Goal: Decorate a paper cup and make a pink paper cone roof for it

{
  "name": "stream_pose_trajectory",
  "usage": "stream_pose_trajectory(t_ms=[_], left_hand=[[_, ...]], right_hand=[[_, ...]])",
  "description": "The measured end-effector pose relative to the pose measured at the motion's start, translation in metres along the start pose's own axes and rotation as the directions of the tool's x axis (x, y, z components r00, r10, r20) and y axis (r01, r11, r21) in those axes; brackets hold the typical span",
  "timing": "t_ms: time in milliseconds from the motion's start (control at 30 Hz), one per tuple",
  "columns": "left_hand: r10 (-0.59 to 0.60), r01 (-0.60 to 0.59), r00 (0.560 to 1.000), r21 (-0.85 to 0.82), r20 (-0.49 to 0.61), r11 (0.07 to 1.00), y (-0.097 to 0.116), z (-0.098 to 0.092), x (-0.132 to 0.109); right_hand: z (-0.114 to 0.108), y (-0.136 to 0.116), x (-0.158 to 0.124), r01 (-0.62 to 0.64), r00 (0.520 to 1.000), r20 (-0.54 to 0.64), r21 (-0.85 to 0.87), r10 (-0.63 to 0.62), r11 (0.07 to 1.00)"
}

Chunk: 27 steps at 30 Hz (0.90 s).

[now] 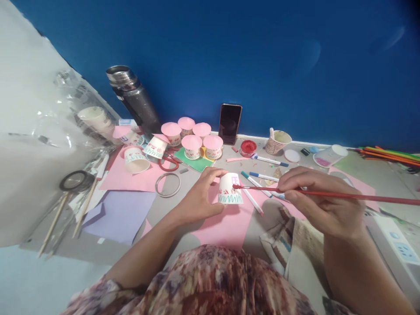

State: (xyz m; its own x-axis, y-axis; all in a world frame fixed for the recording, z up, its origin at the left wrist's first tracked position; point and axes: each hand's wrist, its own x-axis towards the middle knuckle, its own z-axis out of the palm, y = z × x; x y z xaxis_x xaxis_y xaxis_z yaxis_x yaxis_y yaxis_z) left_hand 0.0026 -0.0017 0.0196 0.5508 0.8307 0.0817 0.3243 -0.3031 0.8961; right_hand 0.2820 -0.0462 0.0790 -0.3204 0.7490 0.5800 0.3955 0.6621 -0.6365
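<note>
My left hand (200, 197) grips a white paper cup (225, 186) by its left side, thumb near the rim and fingers near the base. The cup is upside down and bears red dabs, green zigzag strokes and a purple window drawing. Between the thumb and fingers of my right hand (323, 203) is a long red paintbrush (341, 195). Its red-tipped bristles touch or nearly touch the cup's face beside the window. Beyond the cup stands an open pot of red paint (248, 148). Several markers (260, 183) lie between the cup and my right hand.
Decorated cups with pink paper cones (191, 143) stand at the back left, near red-handled scissors (168, 162) and a steel flask (134, 98). A phone (230, 122) leans on the blue wall. Purple paper (121, 214), a tape roll (75, 180) and a cloth (305, 245) lie around.
</note>
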Motion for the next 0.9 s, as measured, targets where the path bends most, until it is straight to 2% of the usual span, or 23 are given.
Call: stream_pose_trajectory(t_ms=[167, 300, 900], left_hand=[[0.005, -0.005, 1.0, -0.019, 0.008, 1.0, 0.0001, 0.0004, -0.0001], [0.009, -0.009, 1.0, -0.034, 0.002, 0.999, -0.0008, 0.0007, -0.0004], [0.003, -0.003, 1.0, 0.014, 0.001, 1.0, 0.0014, 0.0, -0.0036]], right_hand=[[0.0017, 0.0004, 0.0011, 0.015, 0.999, 0.032, -0.014, -0.014, 1.0], [0.0001, 0.0008, 0.0004, -0.009, 1.0, 0.005, -0.024, 0.009, 1.0], [-0.001, -0.0023, 0.001, -0.018, 0.999, 0.034, -0.002, 0.018, 1.0]])
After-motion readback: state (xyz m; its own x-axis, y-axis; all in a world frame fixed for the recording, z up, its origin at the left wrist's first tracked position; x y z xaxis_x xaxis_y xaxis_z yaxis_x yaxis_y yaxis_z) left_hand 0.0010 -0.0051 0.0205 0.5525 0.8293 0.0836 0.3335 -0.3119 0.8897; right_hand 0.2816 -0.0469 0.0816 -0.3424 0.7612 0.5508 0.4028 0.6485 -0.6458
